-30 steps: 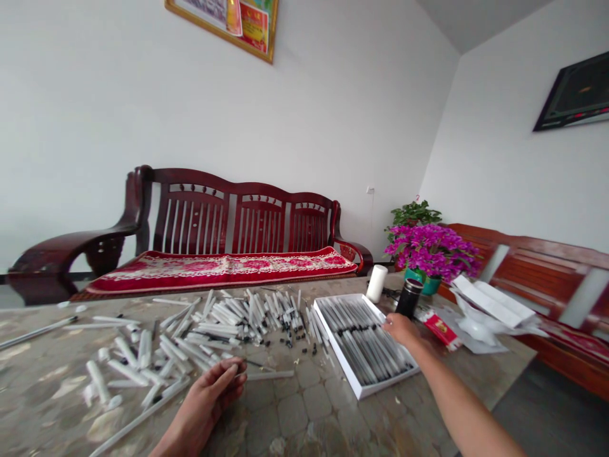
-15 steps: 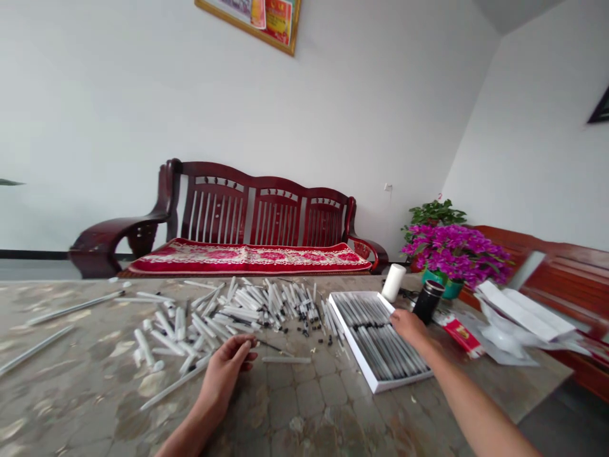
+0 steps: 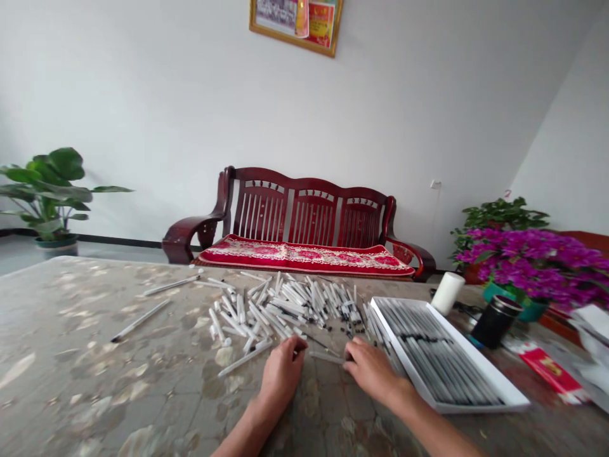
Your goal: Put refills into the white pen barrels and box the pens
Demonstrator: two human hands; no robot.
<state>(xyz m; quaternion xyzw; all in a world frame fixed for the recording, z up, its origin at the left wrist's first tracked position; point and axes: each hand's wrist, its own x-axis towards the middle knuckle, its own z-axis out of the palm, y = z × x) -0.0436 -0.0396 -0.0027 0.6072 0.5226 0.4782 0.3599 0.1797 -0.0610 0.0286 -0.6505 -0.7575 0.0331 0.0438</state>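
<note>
My left hand (image 3: 281,374) rests on the stone-patterned table (image 3: 95,355), fingers curled and pinched on a thin dark pen refill (image 3: 318,343). My right hand (image 3: 370,371) lies beside it, fingers closed on the end of a white pen barrel (image 3: 328,358) that lies between both hands. Just beyond them spreads a heap of white pen barrels and caps with small black tips (image 3: 280,308). To the right of my right hand sits a flat white box (image 3: 476,387) packed with rows of assembled pens.
Long white tubes (image 3: 141,320) lie at the left of the table. A white cylinder (image 3: 447,293), a black cup (image 3: 495,321), a red packet (image 3: 550,370) and purple flowers (image 3: 537,257) stand at the right. A wooden bench (image 3: 304,235) and a potted plant (image 3: 47,190) are behind.
My right hand has left the pen box and come left to meet my left hand at the white barrel. The view has swung left, bringing the potted plant into sight.
</note>
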